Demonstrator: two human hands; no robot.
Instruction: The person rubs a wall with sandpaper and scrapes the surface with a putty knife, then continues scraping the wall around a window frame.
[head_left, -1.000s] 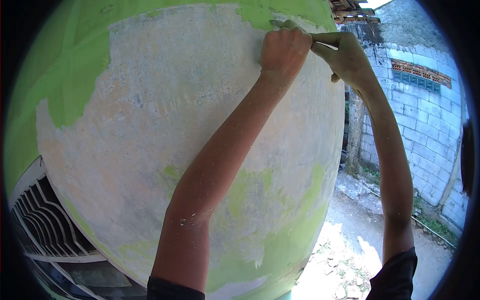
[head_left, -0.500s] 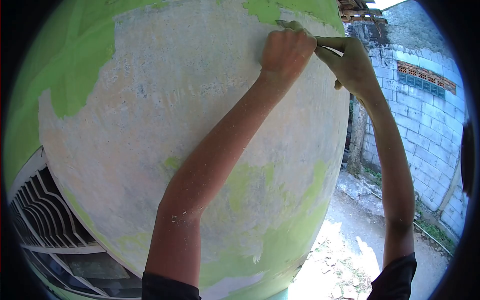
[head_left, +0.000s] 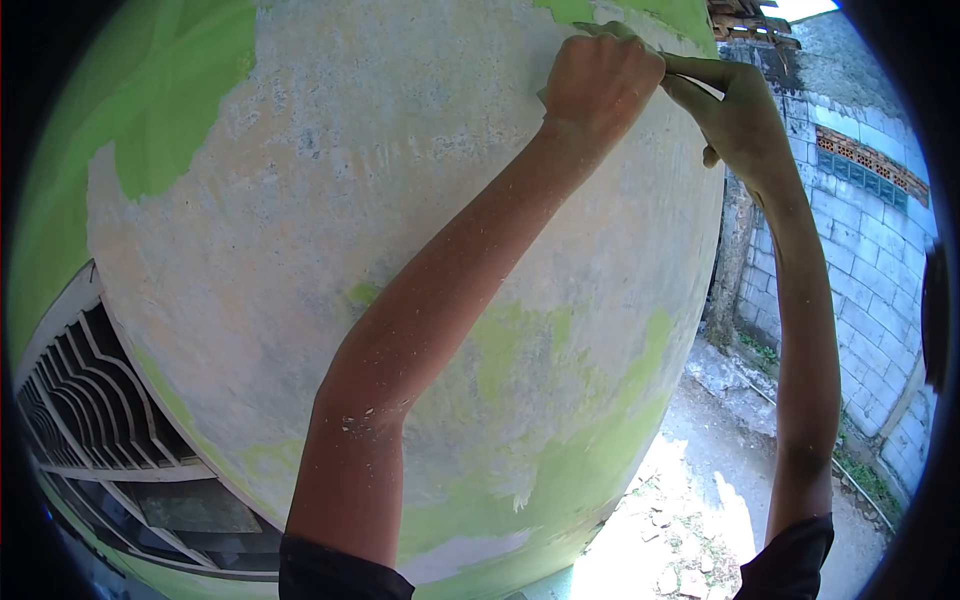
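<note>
High on the wall (head_left: 400,200), just below a strip of green paint, my left hand (head_left: 605,85) is closed in a fist around a tool whose thin blade tip (head_left: 590,28) shows only in part. The thumb and forefinger of my right hand (head_left: 735,115) pinch together at the far side of the left fist, on what looks like the end of the same tool. Most of that tool is hidden by the fingers. Bare, pale plaster surrounds both hands, and flecks of paint stick to my left forearm.
A barred window (head_left: 100,390) is at the lower left. On the right stand a grey block wall (head_left: 850,240) and a post (head_left: 728,260) beside a path (head_left: 700,420) with rubble. Green paint (head_left: 170,130) remains at the upper left.
Both hands have shifted slightly right and up in the view, still together. The wall and window have also shifted a little in the picture.
</note>
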